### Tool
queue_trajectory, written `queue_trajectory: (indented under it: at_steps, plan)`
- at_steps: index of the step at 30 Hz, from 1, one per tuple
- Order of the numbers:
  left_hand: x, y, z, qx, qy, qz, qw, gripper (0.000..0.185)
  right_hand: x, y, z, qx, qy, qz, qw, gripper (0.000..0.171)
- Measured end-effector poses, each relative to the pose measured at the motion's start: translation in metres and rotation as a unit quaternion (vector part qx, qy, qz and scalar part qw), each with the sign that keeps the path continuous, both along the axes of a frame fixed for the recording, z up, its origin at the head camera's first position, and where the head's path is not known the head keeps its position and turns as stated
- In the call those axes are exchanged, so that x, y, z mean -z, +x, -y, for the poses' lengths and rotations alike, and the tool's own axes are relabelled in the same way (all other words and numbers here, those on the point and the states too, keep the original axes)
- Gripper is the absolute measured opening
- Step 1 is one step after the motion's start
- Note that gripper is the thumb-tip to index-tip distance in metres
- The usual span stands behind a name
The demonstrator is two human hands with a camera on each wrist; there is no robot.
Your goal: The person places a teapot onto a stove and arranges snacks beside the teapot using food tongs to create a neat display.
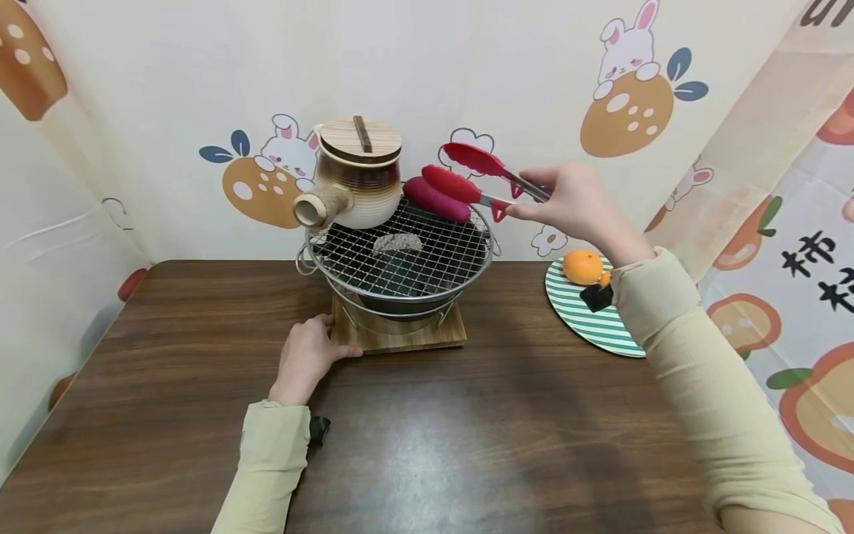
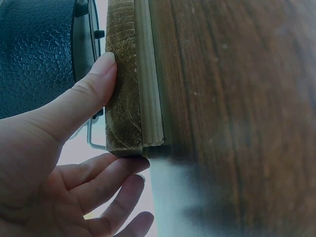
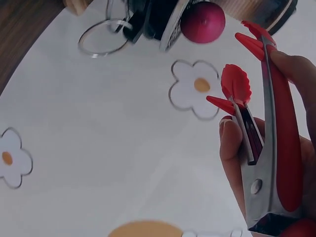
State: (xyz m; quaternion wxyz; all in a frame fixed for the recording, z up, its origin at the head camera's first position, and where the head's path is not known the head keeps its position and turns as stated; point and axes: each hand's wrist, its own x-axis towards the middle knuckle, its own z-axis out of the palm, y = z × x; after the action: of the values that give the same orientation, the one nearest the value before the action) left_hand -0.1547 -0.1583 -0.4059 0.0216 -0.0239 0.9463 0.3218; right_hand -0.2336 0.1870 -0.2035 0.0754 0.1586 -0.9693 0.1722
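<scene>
The left hand (image 2: 54, 163) is filling the frame from seven to nine o'clock, its thumb (image 2: 89, 86) pressing flat against the wooden base (image 2: 121, 84), which is running from twelve o'clock down toward the centre. The fingers (image 2: 111, 173) are curling under the base's lower corner at six o'clock. A dark textured stove body (image 2: 34, 49) is sitting at ten o'clock. The brown wooden table (image 2: 232, 108) is spanning the right half.
</scene>
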Motion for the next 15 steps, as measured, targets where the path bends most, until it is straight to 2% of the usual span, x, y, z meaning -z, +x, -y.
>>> queue_trajectory:
  at_steps: [6, 15]
  plan:
    - [0.0, 0.0, 0.0, 0.008, 0.0, 0.0, 1.0, 0.081, 0.001, 0.011, -0.029, 0.032, -0.019, 0.01, 0.999, 0.056]
    - [0.002, 0.0, 0.0, 0.01, -0.003, -0.003, 0.9999, 0.08, 0.006, 0.025, -0.07, 0.08, -0.007, 0.007, 0.997, 0.064]
